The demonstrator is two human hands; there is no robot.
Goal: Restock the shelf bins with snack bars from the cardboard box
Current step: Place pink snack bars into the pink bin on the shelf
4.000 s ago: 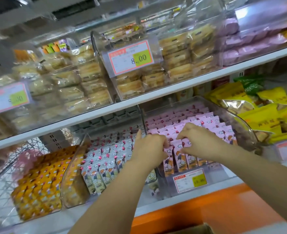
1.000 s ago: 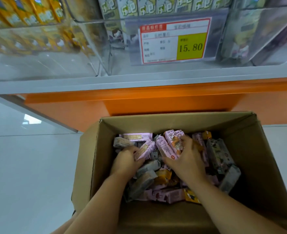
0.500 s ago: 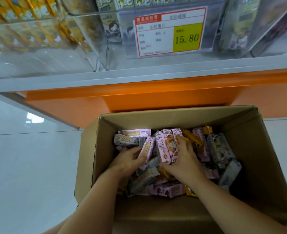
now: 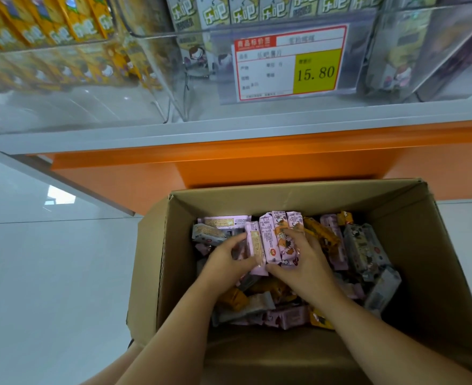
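Cardboard box [image 4: 435, 273] on the floor [image 4: 48, 273], full of loose, glossy wrapped bars in pink, grey and orange. My left hand [image 4: 225, 261] and right hand [image 4: 305, 263] curl their fingers round four pink bars [image 4: 269, 236] pressed side by side, long axes pointing toward the shelf [image 4: 229, 130]. On the clear bin [image 4: 382, 51] above, a tag [image 4: 289, 62] reads 15.80.

We are in a shop, looking down at the front of a display shelf [image 4: 229, 132]. Clear plastic bins [image 4: 157, 87] on it hold rows of packaged snacks [image 4: 243, 11], and one carries a printed price label [image 4: 289, 62] reading 15.80. Below, an orange base panel [image 4: 257, 162] meets a glossy pale floor [image 4: 48, 273], where an open cardboard box [image 4: 424, 259] holds loose snack bars [image 4: 362, 245]
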